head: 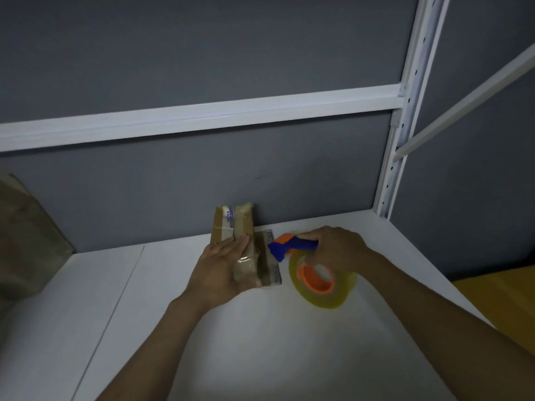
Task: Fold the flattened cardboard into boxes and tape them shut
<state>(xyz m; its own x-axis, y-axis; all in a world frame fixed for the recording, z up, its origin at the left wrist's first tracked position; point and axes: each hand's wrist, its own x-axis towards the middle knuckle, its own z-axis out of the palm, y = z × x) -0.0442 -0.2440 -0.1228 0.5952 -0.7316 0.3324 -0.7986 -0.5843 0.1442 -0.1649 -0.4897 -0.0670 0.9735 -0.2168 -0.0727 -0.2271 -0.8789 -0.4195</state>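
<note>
One box point(233, 224) under left hand point(221, 269), one dispenser point(317, 285) in right hand point(337, 247).

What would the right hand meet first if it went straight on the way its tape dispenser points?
Probably the cardboard box: the right hand holds the tape dispenser with its blue head aimed at the box's side, where the left hand lies flat on top. The gap is unclear.

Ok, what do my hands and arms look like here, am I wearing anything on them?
Nothing shows. The left hand and right hand are ungloved, both arms bare to the frame's edge, no sleeves, watch, bracelet or ring visible in the dim light.
</note>
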